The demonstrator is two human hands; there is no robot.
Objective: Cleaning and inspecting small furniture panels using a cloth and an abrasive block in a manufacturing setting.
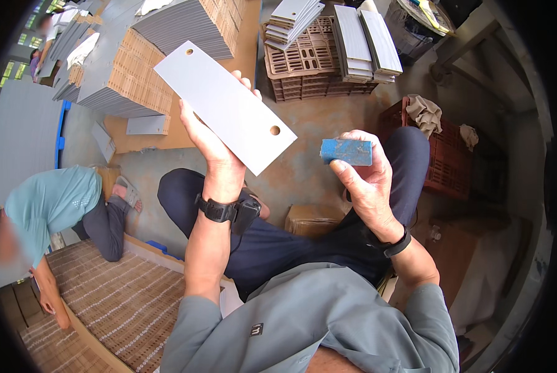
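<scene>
Seen from above, a seated person's left hand point(215, 143) grasps a long, pale grey panel point(229, 105) from beneath, holding it slanted in the air, with round holes near its ends. To the right, apart from the panel, the right hand point(373, 186) pinches a blue block point(347, 151) between thumb and fingers. Beyond, similar boards point(353, 40) lie on a brown plastic crate point(303, 86).

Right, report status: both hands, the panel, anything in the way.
Left hand: supporting pale grey panel from beneath. Right hand: firm-looking grip on blue block, apart from panel. Nothing visible between block and panel.
</scene>
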